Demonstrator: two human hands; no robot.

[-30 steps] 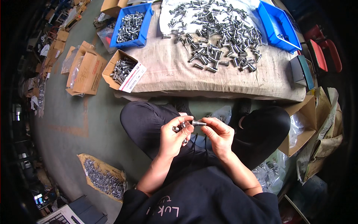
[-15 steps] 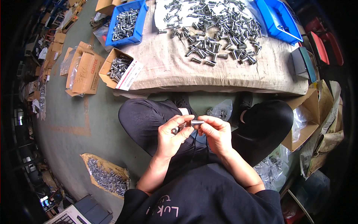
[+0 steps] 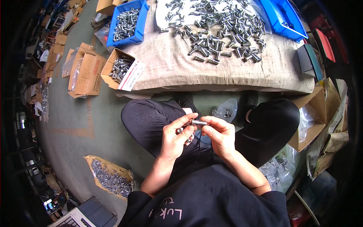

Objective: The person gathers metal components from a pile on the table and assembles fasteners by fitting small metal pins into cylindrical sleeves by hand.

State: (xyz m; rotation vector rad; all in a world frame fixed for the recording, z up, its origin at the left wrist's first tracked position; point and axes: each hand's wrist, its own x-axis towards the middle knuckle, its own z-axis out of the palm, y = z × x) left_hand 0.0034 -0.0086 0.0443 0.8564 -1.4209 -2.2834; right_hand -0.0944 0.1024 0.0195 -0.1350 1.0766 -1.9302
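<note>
Between the nearly closed fingers (image 3: 214, 122), the left hand (image 3: 174, 142) and right hand (image 3: 223, 139) are pinching a metal part (image 3: 199, 122), the left also clasping extra parts (image 3: 179, 131). Beyond them, many loose pieces (image 3: 214, 45) are seemingly remaining on the desk (image 3: 177, 75); others are already filling a cardboard box (image 3: 107, 77).

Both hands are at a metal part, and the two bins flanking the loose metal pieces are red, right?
Wrong colour: the head view shows left bin and right bin are blue. They flank the loose metal pieces, with left hand and right hand at the metal part.
</note>
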